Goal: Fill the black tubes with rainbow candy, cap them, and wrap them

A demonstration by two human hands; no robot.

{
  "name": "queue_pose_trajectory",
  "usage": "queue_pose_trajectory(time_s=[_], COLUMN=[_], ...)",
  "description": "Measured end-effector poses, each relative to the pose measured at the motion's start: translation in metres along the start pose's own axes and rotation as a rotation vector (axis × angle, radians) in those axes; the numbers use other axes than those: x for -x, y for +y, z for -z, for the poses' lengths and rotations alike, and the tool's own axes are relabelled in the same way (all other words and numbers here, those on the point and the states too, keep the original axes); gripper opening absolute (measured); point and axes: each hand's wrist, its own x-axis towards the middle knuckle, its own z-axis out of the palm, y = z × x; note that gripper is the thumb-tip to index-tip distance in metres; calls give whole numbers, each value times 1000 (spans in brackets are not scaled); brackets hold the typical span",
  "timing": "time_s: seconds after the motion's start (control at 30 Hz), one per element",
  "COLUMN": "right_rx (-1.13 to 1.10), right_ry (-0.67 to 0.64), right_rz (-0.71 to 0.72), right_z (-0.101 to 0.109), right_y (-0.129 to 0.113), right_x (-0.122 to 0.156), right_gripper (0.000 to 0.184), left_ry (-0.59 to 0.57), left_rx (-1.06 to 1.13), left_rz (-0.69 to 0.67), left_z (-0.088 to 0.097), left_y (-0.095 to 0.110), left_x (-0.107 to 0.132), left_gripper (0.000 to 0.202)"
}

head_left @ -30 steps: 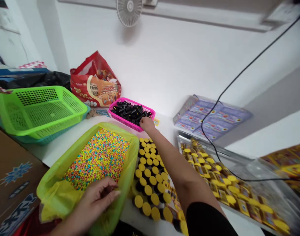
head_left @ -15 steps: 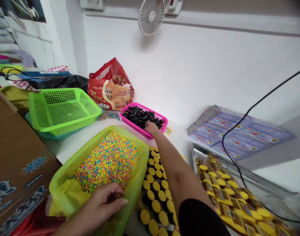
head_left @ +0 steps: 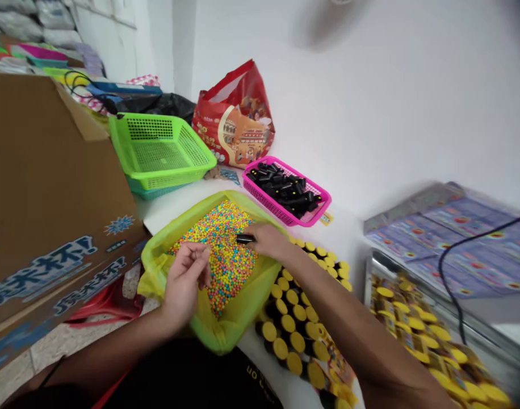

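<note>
On white worktop (head_left: 158, 208), against white wall (head_left: 349, 119). Near frame centre, gripping small black plastic cylinder (head_left: 244, 239) in closed fingers of right hand (head_left: 269, 240), over tiny multicoloured balls (head_left: 231, 271) in yellow-green plastic-lined tub (head_left: 221, 339). Left of centre, fingers half-curled on left hand (head_left: 185, 278); cannot tell if holding anything.

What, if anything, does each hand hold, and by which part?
The right hand holds a small black cylinder by one end; for the left hand, I cannot tell.
</note>
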Motion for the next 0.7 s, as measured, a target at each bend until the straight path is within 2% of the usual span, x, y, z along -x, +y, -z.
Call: queue_pose_trajectory(time_s=[0.07, 0.2, 0.33, 0.47, 0.53, 0.63, 0.7], right_rx=[106, 147, 90, -24, -210, -667, -825], right_ry=[-17, -4, -1, 26, 78, 177, 245], right_rz=[44, 77, 100, 82, 77, 111, 139], right_z=[-3, -2, -6, -7, -6, -3, -1], right_y=[-13, -28, -32, -29, -31, -43, -56], right_x=[-3, -12, -17, -9, 1, 23, 40], right_gripper=[12, 7, 11, 11, 15, 22, 27], left_ry=[17, -9, -9, -12, -30, -85, -137], left_rx=[27, 25, 50, 60, 33, -39, -126], left_rz=[26, 61, 79, 95, 90, 59, -13], left_z=[2, 3, 2, 3, 3, 3, 2], left_y=[0, -1, 1, 3, 3, 1, -1], left_x=[-1, -2, -2, -2, -2, -3, -3], left_gripper=[27, 27, 27, 29, 28, 23, 21])
